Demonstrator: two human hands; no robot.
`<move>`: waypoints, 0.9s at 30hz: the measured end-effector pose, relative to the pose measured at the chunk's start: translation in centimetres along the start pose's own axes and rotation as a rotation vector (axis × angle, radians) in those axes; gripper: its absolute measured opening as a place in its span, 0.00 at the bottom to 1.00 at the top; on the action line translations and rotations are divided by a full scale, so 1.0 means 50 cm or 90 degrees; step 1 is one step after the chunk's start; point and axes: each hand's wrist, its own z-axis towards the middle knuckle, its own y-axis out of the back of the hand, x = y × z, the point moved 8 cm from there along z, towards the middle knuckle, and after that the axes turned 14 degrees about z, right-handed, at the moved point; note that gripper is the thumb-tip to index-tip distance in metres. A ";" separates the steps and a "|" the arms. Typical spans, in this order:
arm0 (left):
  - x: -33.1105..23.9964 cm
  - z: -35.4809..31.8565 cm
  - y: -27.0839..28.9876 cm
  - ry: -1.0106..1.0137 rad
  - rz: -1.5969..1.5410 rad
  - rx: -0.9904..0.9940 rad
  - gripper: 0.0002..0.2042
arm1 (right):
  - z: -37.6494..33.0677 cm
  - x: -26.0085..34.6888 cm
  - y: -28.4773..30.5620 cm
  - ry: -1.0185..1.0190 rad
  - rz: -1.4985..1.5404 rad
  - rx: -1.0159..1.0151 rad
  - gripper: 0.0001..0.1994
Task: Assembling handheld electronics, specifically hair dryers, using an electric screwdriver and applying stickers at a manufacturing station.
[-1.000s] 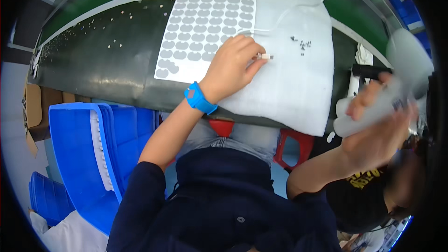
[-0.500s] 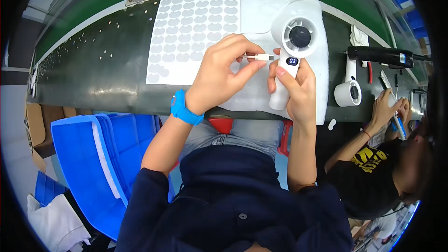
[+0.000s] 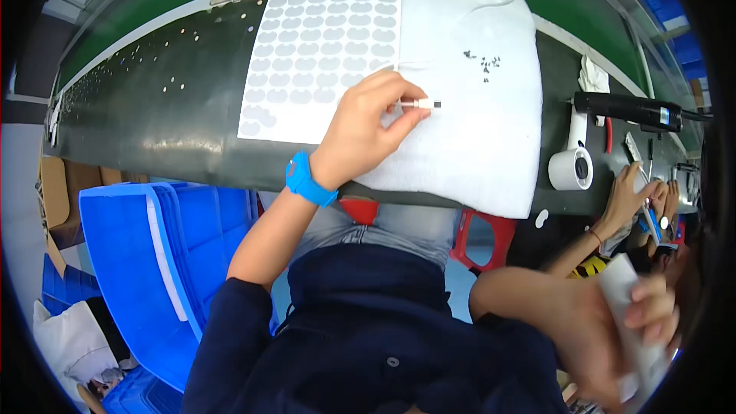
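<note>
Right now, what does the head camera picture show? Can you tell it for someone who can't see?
The left hand pinches a small white plug on a thin cable over a white foam pad, beside a sheet of grey oval stickers on a dark workbench. The right hand holds a white object low at the right edge, blurred. Blue bins stand below the bench.

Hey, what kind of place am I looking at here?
Probably a factory assembly line: a long dark workbench beside a green conveyor belt, a sheet of grey die-cut pads, and a co-worker's hands busy alongside.
</note>
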 end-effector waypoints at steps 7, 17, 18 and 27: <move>0.003 0.000 -0.010 0.029 -0.006 0.015 0.04 | 0.041 0.017 -0.082 0.070 0.573 0.125 0.20; 0.013 0.009 -0.014 0.041 -0.001 0.037 0.05 | 0.033 0.039 -0.031 -0.109 1.005 -0.144 0.27; 0.014 0.010 -0.013 0.045 -0.001 0.039 0.05 | 0.035 0.040 -0.041 -0.140 1.006 -0.118 0.27; 0.012 -0.008 -0.023 0.018 -0.019 0.012 0.04 | 0.047 0.044 -0.129 -0.385 0.999 0.135 0.22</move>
